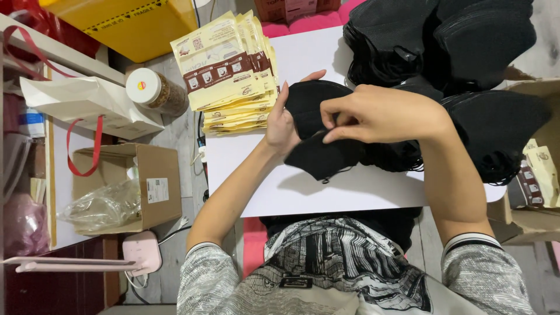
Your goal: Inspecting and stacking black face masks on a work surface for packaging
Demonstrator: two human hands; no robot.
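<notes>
My left hand (283,119) holds a black fabric face mask (315,105) from its left side, thumb and fingers around its edge. My right hand (382,114) pinches the same mask from the right, fingers bent over its middle. Under it lies another black mask (324,157) on the white board (350,192). Large piles of black masks (443,41) fill the far right of the board. A fanned stack of cream and brown flat pouches (233,76) lies at the board's far left corner.
A cardboard box (154,186) with clear plastic bags stands on the floor at left, next to a white paper bag (81,102) with red handles and a white-lidded jar (154,90). A yellow box (134,26) sits beyond. An open carton (539,175) with more pouches is at right.
</notes>
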